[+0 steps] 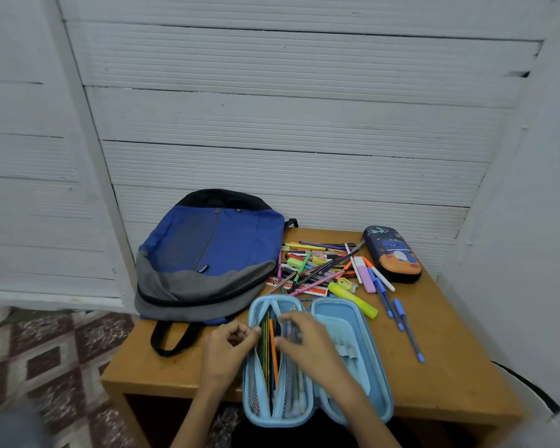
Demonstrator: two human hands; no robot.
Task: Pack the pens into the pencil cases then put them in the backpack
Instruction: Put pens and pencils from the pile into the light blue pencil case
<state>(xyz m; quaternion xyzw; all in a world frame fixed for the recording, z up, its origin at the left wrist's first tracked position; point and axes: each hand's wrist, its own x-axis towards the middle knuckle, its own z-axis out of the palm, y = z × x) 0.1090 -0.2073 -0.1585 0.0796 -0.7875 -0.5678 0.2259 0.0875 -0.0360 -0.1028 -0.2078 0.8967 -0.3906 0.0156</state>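
Lying under the right hand (pixel 307 342), pencil case (pixel 343 318) seems pinched by left hand (pixel 227 348).

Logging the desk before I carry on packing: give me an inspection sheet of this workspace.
Surface: wooden table.
Job's things: light blue pencil case open at near edge, partly filled; dark pencil case shut, far right; backpack far left; loose pens heaped between them.
Clutter: red-and-white packet under the pens.
Hands: left hand pinches the open case's pocket edge; right hand over its contents, grip unclear.
Cables: nothing seen.
Surroundings: white slatted wall, patterned floor.
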